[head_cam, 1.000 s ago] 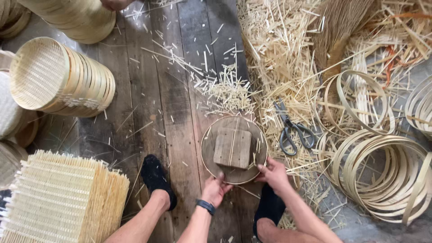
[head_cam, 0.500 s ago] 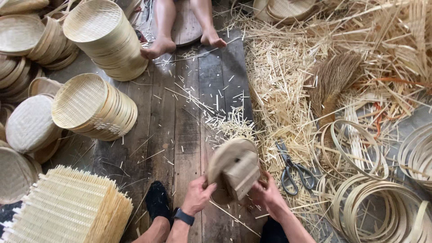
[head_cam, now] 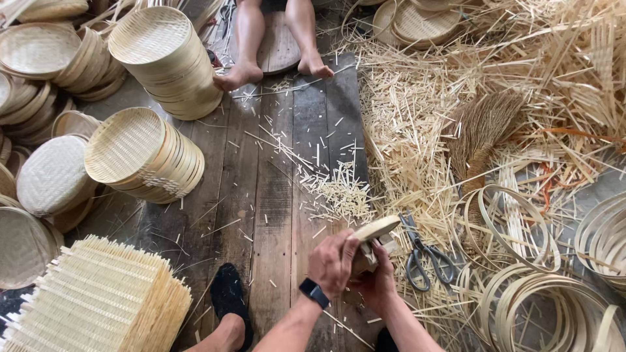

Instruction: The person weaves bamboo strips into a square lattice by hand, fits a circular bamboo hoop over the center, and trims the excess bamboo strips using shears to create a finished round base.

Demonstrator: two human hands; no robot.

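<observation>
Both hands grip a round bamboo lid (head_cam: 373,229) on edge: left hand (head_cam: 334,261) over its rim, right hand (head_cam: 375,277) beneath. It looks light, stiff, somewhat brittle; the rim seems the safest hold.

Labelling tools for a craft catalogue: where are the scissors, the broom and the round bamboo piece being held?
scissors (head_cam: 425,258), head view, on the pivot.
broom (head_cam: 484,130), head view, on the bristles.
round bamboo piece (head_cam: 375,228), head view, on its rim.
</observation>
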